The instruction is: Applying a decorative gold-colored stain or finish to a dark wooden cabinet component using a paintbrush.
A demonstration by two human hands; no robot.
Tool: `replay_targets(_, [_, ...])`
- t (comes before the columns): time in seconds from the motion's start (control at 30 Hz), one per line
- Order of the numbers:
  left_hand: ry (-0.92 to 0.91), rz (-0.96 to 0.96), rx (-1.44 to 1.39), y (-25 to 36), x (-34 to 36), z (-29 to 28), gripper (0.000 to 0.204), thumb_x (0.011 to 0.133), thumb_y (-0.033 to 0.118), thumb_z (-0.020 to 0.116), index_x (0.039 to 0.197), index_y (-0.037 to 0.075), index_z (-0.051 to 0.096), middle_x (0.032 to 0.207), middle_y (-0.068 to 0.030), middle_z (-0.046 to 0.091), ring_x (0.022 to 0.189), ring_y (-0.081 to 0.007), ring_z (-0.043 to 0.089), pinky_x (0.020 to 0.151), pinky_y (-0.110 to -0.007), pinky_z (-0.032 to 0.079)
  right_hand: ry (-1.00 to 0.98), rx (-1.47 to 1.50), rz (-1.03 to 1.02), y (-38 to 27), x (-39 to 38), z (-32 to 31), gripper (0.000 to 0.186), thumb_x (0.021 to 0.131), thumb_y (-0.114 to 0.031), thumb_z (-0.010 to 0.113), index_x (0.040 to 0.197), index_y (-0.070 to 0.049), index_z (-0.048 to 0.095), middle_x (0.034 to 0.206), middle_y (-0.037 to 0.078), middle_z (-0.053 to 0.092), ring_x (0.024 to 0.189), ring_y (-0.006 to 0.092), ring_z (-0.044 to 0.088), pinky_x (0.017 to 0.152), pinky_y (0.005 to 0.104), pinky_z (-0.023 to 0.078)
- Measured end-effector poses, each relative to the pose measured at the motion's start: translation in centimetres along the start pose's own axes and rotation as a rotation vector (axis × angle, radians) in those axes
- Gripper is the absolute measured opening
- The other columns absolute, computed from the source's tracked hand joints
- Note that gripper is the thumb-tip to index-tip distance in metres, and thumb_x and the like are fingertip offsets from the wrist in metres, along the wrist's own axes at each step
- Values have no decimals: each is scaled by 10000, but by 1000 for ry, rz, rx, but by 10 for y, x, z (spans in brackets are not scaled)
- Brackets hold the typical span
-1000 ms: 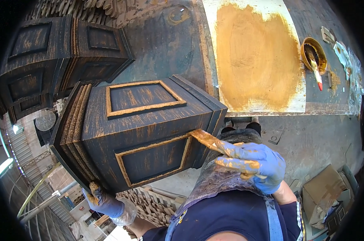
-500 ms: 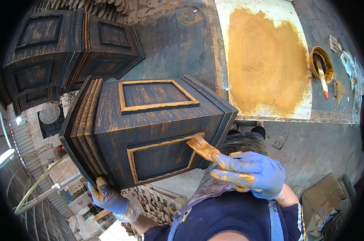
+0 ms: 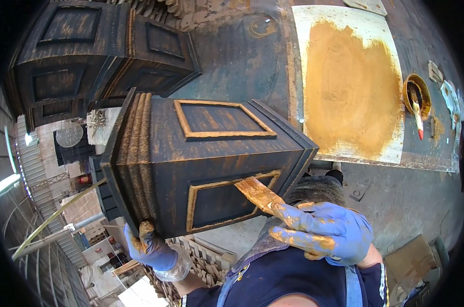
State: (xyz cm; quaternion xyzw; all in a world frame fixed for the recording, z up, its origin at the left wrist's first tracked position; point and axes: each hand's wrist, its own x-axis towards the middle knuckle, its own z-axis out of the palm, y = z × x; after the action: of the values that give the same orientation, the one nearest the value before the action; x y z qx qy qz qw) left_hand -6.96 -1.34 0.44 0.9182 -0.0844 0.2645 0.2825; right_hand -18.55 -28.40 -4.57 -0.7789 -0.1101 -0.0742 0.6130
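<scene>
A tapered dark box (image 3: 211, 159) with gold-brown streaks lies on its side before me, its ribbed rim toward the left. Two raised panel frames show on it, the upper frame (image 3: 227, 134) and the lower frame (image 3: 190, 209), both gold-coloured. My left hand (image 3: 151, 249), in a stained blue glove, grips the box at its lower left rim; some of its fingers are hidden behind. In my gloved right hand (image 3: 327, 233) is a paintbrush (image 3: 257, 193) coated in gold-brown paint. Its bristle tip meets the top strip of the lower frame, around the middle.
Beyond stands a table with a white board (image 3: 352, 97) smeared with ochre paint. A round paint tub (image 3: 415, 94) to its right holds another brush. Similar dark boxes (image 3: 70, 56) stand at the far left. A cardboard box (image 3: 408, 266) sits on the floor at lower right.
The brush has moved leftward along the lower frame's top strip, away from its right corner. The box and surroundings appear shifted right in view. My left hand keeps its hold on the rim.
</scene>
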Motion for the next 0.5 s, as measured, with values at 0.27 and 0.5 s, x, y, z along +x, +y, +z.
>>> replay_targets(0.27, [54,103,31,15,-3,9,348,740,280,584,841,-52,555,733,-93,586,621,-134,537,573,-222,442,-12,13,-39,-9,7,-4,450,521,-174,635,965,-123,585,986,63,548,760,246,552,665,320,451])
replay_targets(0.5, [45,147,117,19,-3,10,398,673,321,629,809,-45,556,677,-90,578,558,-144,528,522,-217,429,22,-24,-67,-18,21,-2,418,539,-160,641,951,-117,588,939,78,561,765,259,552,645,319,448])
